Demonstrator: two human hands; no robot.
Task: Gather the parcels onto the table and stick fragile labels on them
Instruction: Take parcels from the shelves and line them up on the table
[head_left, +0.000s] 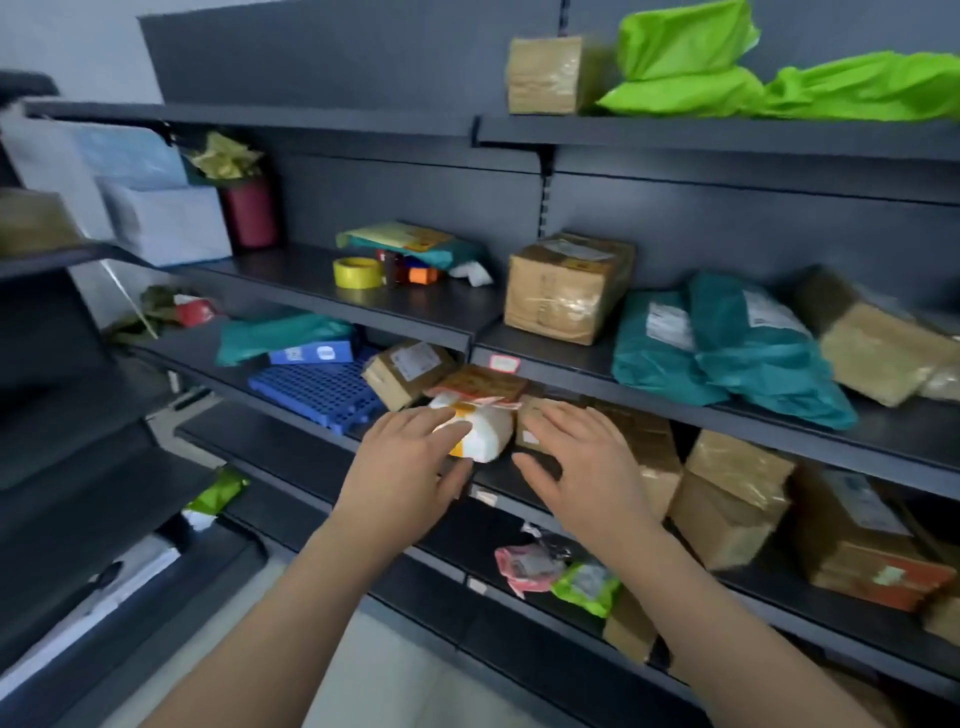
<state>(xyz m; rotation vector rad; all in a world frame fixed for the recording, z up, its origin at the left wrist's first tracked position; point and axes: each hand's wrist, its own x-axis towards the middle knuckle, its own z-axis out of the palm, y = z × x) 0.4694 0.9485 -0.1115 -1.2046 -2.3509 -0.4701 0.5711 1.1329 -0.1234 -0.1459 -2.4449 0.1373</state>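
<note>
A small white parcel (491, 431) with orange and yellow marks lies on the dark third shelf (291, 447), under a flat brown box with a red-and-white label (480, 384). My left hand (405, 467) lies with straight fingers on the white parcel's left side. My right hand (582, 462) hovers spread beside it on the right, over a brown box (535, 415), holding nothing. More brown cartons (569, 286) and teal mailer bags (727, 348) lie on the shelf above.
Dark metal shelving fills the view. A yellow tape roll (358, 272) sits on the upper middle shelf, a blue plastic grid (317, 389) left of the parcel. Green bags (779, 78) lie on the top shelf. Cartons (727, 493) and small pouches (530, 566) sit lower right.
</note>
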